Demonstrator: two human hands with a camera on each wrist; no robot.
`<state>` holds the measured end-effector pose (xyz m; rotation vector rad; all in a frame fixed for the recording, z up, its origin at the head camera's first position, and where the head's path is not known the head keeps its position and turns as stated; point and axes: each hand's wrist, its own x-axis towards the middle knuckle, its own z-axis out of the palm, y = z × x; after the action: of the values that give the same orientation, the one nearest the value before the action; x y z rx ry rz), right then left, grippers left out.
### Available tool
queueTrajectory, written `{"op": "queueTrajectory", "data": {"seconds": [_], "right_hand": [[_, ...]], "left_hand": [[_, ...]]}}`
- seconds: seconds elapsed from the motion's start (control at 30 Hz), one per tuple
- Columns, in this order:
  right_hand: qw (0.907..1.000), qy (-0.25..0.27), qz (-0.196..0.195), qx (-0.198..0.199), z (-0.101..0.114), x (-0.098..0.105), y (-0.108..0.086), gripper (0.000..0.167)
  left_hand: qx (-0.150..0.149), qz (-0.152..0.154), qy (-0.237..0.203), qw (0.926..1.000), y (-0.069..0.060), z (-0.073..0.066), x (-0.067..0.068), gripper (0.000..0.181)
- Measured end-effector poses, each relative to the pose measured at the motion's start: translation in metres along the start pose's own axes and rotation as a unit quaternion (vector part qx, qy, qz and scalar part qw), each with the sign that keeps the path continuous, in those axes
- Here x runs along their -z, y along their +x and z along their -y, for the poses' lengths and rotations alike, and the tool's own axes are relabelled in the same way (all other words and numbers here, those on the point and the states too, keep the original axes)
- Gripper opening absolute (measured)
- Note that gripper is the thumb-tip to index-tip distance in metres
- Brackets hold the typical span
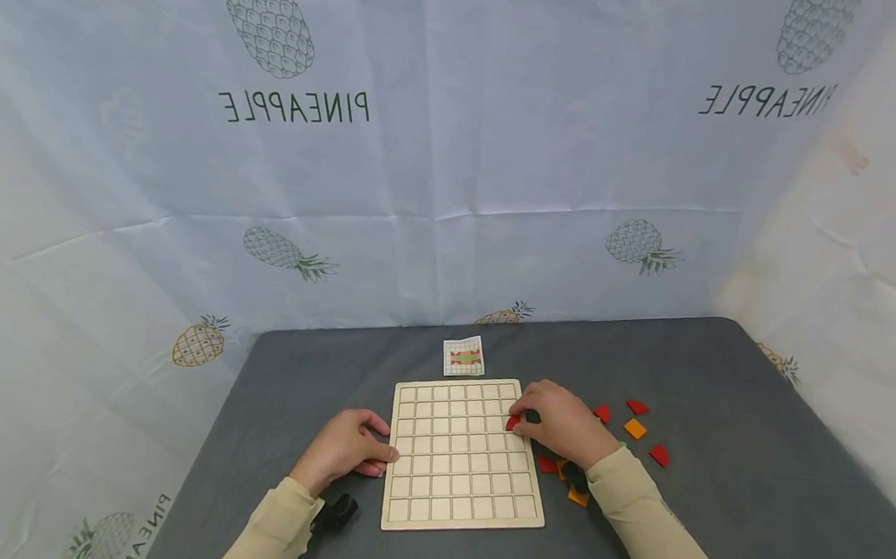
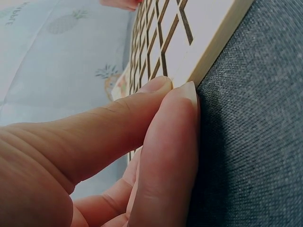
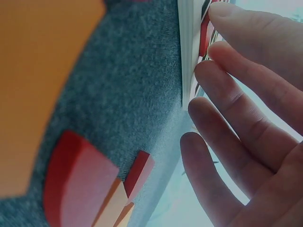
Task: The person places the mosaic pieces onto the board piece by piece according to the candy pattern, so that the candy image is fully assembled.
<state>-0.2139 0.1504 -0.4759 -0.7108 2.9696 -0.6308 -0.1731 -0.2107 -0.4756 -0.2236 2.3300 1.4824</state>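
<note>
Red piece sits at the right-hand edge of the gridded wooden board, in its far half; loose pieces crowd the tabletop just beyond that edge, with more room left of the board. The right hand has its grip pinched on the piece; the left hand clamps the board's left edge. Fingers partly hide the piece, so I cannot tell its long axis; the board's sides run toward the pattern card.
</note>
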Motion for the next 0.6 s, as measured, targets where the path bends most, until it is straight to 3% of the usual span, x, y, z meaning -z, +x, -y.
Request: {"op": "queueTrajectory", "data": {"seconds": [0.6], "right_hand": [[1.0000,0.001,0.004,0.005,0.0034,-0.0004,-0.0014,0.016]], "left_hand": [[0.006,0.001,0.017,0.9998,-0.0015,-0.0027,-0.0004,0.044]]}}
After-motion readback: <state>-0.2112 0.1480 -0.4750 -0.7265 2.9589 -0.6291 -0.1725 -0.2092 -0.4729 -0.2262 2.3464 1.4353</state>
